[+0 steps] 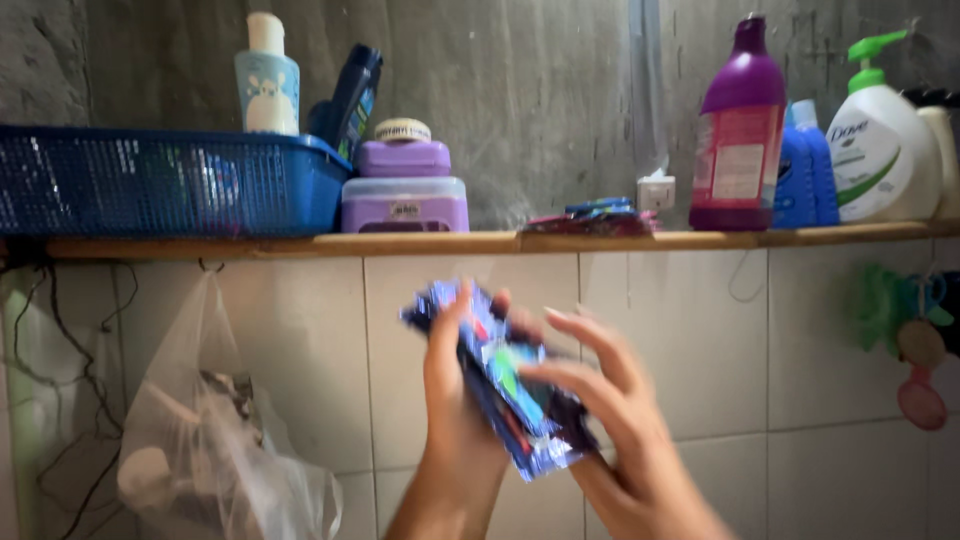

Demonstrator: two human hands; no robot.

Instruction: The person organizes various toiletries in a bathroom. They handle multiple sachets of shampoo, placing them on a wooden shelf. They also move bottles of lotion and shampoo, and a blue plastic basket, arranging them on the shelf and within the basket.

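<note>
Both my hands are raised in front of a white tiled wall, below a wooden shelf point(420, 243). My left hand point(452, 400) grips a blurred bundle of blue and purple sachets point(500, 385) from the left side. On the bundle's right side, my right hand point(610, 420) touches it with spread fingers. Motion blur hides the finer details of the sachets.
The shelf carries a blue mesh basket point(150, 180), a purple lidded box point(404, 195), more sachets point(592, 218), a purple bottle point(738, 125), a blue bottle point(805, 170) and a white pump bottle point(880, 130). A clear plastic bag point(215, 430) hangs at the left. Coloured items point(915, 335) hang at the right.
</note>
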